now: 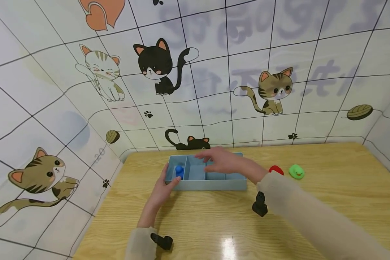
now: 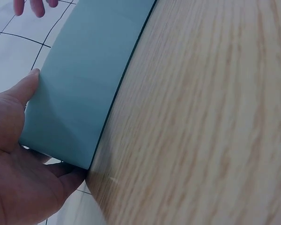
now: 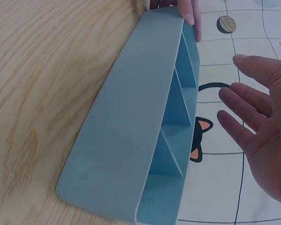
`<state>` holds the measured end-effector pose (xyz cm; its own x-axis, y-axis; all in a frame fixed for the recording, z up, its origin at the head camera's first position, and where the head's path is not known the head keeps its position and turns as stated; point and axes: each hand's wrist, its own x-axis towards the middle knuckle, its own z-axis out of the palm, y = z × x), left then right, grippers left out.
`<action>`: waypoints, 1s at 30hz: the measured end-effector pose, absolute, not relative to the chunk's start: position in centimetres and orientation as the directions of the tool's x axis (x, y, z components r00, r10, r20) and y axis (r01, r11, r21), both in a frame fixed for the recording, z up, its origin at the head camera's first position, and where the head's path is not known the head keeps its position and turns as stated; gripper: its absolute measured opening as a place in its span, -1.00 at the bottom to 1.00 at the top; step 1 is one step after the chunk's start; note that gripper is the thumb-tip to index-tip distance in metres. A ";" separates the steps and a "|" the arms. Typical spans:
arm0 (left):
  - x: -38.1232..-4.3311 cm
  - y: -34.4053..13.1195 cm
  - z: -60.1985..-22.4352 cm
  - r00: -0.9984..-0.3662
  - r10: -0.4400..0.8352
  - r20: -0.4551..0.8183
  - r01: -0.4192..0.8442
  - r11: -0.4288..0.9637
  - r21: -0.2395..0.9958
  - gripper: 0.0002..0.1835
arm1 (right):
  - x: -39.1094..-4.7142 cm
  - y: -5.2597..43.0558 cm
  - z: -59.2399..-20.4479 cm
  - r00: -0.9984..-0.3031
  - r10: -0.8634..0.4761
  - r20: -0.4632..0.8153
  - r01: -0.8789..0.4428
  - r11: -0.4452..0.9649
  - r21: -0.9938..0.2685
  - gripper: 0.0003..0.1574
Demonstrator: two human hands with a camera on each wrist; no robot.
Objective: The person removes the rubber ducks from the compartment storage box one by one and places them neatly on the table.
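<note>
A light blue box [image 1: 211, 185] divided into several compartments stands on the table near the wall. In its leftmost compartment sits a small blue toy [image 1: 179, 171] with a rounded head, much like a rubber duck. My left hand [image 1: 161, 191] grips the box's left end, thumb at the front rim and fingers around the end wall, as the left wrist view also shows. Over the middle compartments hovers my right hand [image 1: 222, 160], fingers spread and nothing in them. In the right wrist view this hand [image 3: 267, 112] is apart from the box [image 3: 122, 103].
To the right of the box lie a green rubber duck [image 1: 296, 171] and a red object [image 1: 276, 169], partly hidden by the right forearm. The wooden table [image 1: 201, 224] meets a wall [image 1: 214, 119] printed with cats along its back edge.
</note>
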<state>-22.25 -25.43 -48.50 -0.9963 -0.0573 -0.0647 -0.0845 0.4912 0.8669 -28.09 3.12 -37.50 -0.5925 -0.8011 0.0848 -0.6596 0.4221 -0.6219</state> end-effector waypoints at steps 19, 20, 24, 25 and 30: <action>-22.5 -25.8 -47.9 -0.998 -0.028 -0.063 -0.068 0.494 0.867 -0.02 | -29.0 -3.9 -39.1 -0.623 -0.775 0.109 -0.610 0.394 -0.687 -0.27; -22.5 -25.8 -47.9 -0.998 -0.027 -0.061 -0.066 0.494 0.867 -0.02 | -29.0 -4.2 -39.3 -0.619 -0.776 0.118 -0.611 0.382 -0.693 -0.27; -22.3 -25.8 -48.0 -0.998 -0.035 -0.056 -0.066 0.484 0.873 -0.03 | -29.3 -5.5 -40.3 -0.607 -0.780 0.151 -0.622 0.348 -0.701 -0.28; -22.3 -25.8 -48.0 -0.998 -0.037 -0.057 -0.068 0.482 0.873 -0.04 | -29.4 -5.7 -40.5 -0.606 -0.779 0.157 -0.625 0.345 -0.700 -0.29; -22.3 -25.7 -48.3 -0.998 -0.038 -0.054 -0.066 0.478 0.876 -0.02 | -29.6 -6.4 -41.7 -0.630 -0.763 0.147 -0.613 0.372 -0.698 -0.27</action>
